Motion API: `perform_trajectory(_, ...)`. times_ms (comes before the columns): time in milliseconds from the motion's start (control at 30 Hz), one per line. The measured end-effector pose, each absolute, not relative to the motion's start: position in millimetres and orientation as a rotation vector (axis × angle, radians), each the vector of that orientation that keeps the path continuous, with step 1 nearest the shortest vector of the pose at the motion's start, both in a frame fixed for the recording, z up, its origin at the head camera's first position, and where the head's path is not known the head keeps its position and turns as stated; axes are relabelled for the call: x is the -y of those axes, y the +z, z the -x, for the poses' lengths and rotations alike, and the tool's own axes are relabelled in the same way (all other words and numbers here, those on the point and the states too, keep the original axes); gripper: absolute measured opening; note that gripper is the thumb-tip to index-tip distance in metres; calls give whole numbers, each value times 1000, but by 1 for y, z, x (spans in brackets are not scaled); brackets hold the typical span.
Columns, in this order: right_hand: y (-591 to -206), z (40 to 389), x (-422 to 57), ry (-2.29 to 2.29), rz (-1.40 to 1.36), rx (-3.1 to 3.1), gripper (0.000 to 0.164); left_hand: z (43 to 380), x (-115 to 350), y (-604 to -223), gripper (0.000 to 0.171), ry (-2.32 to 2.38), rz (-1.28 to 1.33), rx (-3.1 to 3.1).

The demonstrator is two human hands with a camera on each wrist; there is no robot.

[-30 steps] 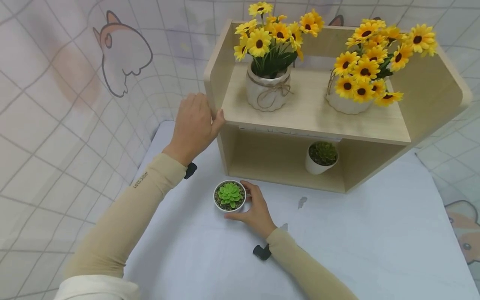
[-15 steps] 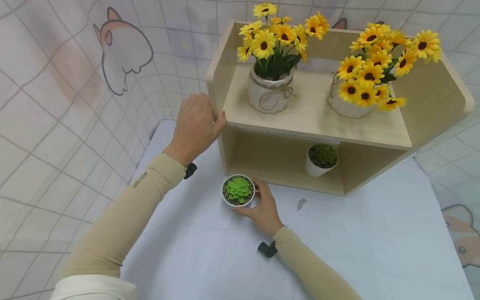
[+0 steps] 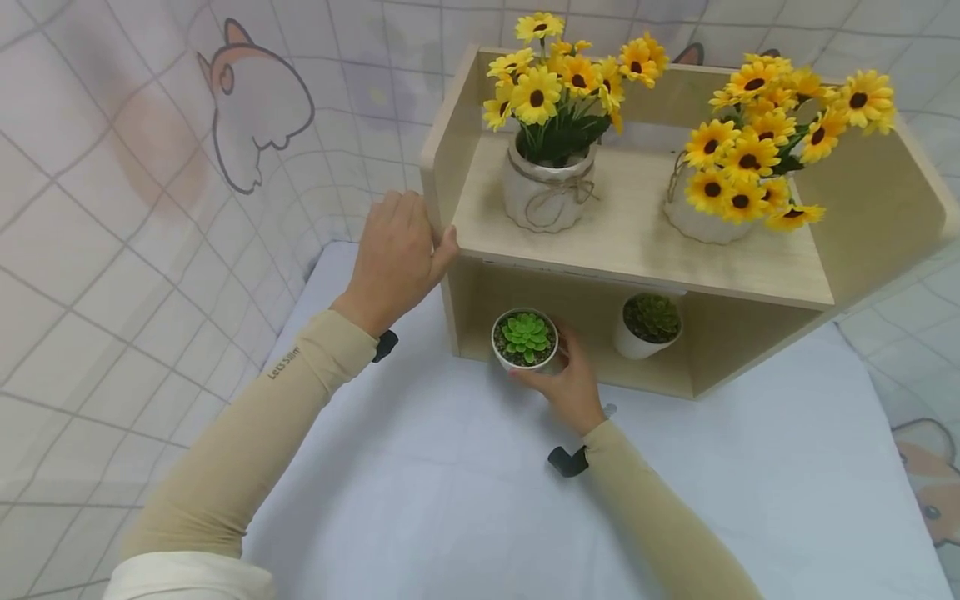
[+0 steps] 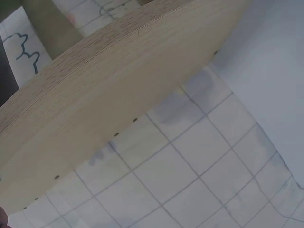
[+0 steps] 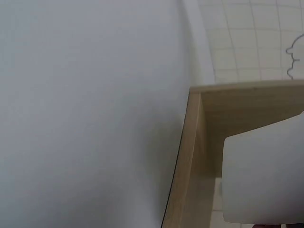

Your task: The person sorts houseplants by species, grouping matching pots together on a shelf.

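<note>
My right hand [image 3: 573,387] holds a small white pot with a bright green succulent [image 3: 525,335], thumb at the near side and fingers round the right side. The pot is at the front opening of the lower compartment of a light wooden shelf [image 3: 637,262], left of a second potted succulent [image 3: 649,325] inside. In the right wrist view a white pot [image 5: 263,173] shows large beside the shelf's wooden edge. My left hand [image 3: 397,258] grips the front edge of the shelf's left side panel [image 4: 109,95], its fingertips hidden in the head view.
Two pots of yellow artificial sunflowers, the left one [image 3: 547,192] and the right one [image 3: 705,208], stand on the upper board. The shelf rests on a white-covered table [image 3: 450,500]. Grid-patterned cloth [image 3: 97,275] hangs behind and to the left.
My right hand has carried the green succulent from the table in front of the shelf, rightward and away from me, to the lower opening. The left hand keeps its grip on the side panel.
</note>
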State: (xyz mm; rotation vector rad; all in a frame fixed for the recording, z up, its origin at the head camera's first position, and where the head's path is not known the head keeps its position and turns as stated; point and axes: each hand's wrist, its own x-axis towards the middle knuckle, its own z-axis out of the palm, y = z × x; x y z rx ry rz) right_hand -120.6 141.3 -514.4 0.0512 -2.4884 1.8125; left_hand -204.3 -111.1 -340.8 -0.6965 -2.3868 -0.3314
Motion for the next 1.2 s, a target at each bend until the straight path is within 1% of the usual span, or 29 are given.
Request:
perform_trajectory(367, -533, 149, -157, 1792, 58, 2432, 92, 202, 105, -343, 31, -324, 714, 2385)
perform_trajectory(700, -544, 162, -167, 1780, 249, 2490, 95, 204, 99, -348, 30, -326, 739, 2378)
perform_trajectory(833, -548, 164, -172, 1757, 262, 2499, 96, 207, 95, -348, 31, -323, 752, 2385)
perform_trajectory(967, -551, 161, -175, 1766, 244, 2519, 94, 201, 96, -350, 36, -358, 728, 2441)
perform_trajectory(1000, -551, 157, -176, 1775, 234, 2525, 92, 197, 98, -351, 37, -371, 722, 2457)
perform_trajectory(1067, -550, 146, -180, 1792, 228, 2559, 88, 189, 104, -357, 39, -401, 719, 2478)
perform_trajectory(1200, -543, 119, -194, 1733, 208, 2670, 77, 170, 125, -377, 35, -510, 754, 2491)
